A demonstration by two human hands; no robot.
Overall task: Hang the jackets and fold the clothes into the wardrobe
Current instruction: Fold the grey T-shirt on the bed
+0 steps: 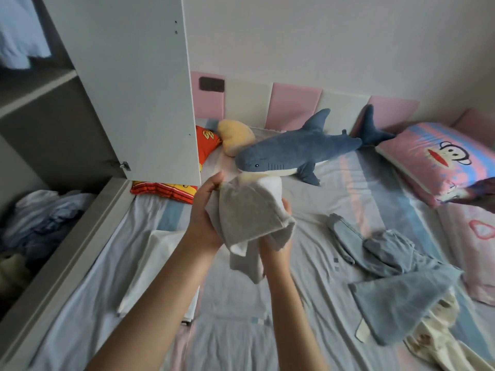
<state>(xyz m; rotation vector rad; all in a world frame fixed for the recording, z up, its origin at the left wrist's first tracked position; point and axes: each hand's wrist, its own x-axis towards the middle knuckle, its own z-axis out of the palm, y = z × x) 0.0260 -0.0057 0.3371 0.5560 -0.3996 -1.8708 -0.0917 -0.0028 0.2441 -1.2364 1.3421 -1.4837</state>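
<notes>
Gripping the grey garment (249, 218) in your left hand (206, 212) and right hand (277, 250), you have the wardrobe (53, 124) leftward.

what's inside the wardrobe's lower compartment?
A crumpled clothes pile, pale blue and white, with something greenish nearer the camera. The wardrobe frame and the picture edge hide the rest.

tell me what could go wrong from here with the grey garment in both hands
1. The grey garment is bunched between the left hand and right hand with a loose end hanging; folded in mid-air it may come out uneven.
2. The open wardrobe door stands close to the left hand; a swing that way might knock its edge.
</notes>
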